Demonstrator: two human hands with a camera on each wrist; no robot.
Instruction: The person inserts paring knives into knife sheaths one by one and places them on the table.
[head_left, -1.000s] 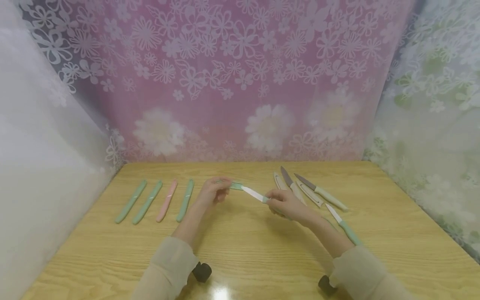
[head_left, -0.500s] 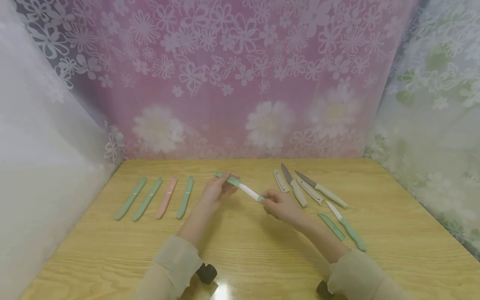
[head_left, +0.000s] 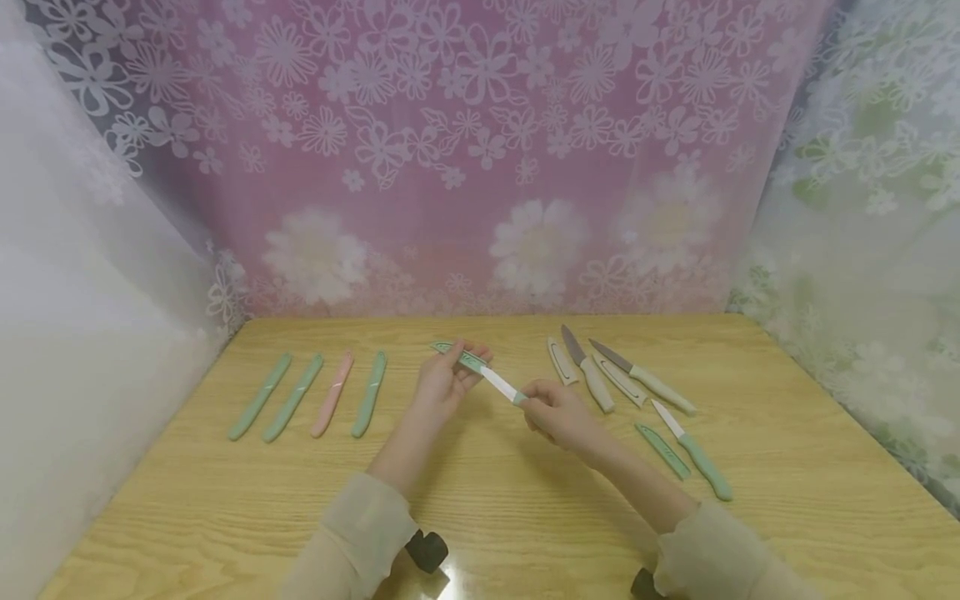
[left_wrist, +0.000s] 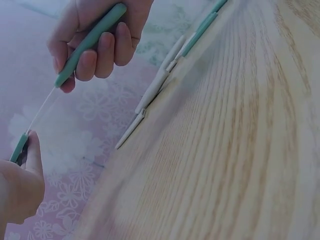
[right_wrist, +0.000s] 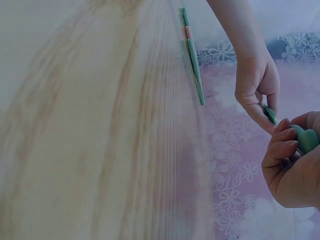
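The held knife [head_left: 504, 388] has a white blade [head_left: 498, 383], green handle [left_wrist: 92, 42] and green sheath [head_left: 472, 362]; white flowers [head_left: 538, 250] pattern the pink curtain [head_left: 427, 242]; the table [head_left: 495, 500] shows yellowish wood grain.

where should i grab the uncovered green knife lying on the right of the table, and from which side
Probably by the middle of the handle, from the near right side. The handle is thicker and points toward the person, while the bare blade points away and leftward. The loose green sheath lies along the left side.
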